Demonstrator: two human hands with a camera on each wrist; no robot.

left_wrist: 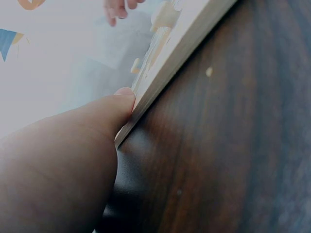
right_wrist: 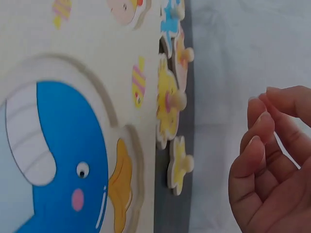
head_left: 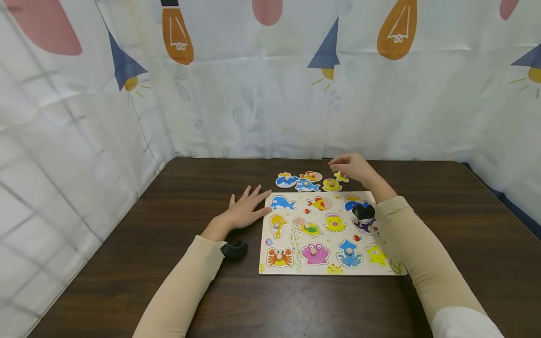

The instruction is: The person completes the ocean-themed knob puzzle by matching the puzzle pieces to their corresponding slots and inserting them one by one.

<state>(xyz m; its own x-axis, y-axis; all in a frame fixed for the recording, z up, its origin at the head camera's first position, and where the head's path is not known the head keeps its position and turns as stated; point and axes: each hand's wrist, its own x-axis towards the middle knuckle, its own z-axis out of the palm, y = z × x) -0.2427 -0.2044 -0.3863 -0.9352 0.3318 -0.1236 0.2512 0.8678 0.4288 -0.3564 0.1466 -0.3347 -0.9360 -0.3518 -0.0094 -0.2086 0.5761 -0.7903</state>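
My left hand (head_left: 243, 211) lies with fingers spread on the table, its thumb touching the left edge of a wooden knob puzzle board (head_left: 334, 273); the left wrist view shows that thumb (left_wrist: 114, 109) against the board's side. Beyond the board's far edge, my right hand (head_left: 354, 168) hovers near a yellow star piece (head_left: 341, 177). Its fingers (right_wrist: 250, 155) are loosely bent, with nothing seen between them. Beside the star lie a yellow octopus piece (head_left: 331, 185), a red-and-yellow fish piece (head_left: 311, 176), and two blue whale-like pieces (head_left: 307, 186), all with knobs.
On the board, a crab (head_left: 280, 257), a pink shell (head_left: 318, 256) and a blue squid (head_left: 346, 260) sit in the near row. A dark brown table (head_left: 203, 291) lies under everything. Patterned white curtains (head_left: 262, 112) hang behind and at the sides.
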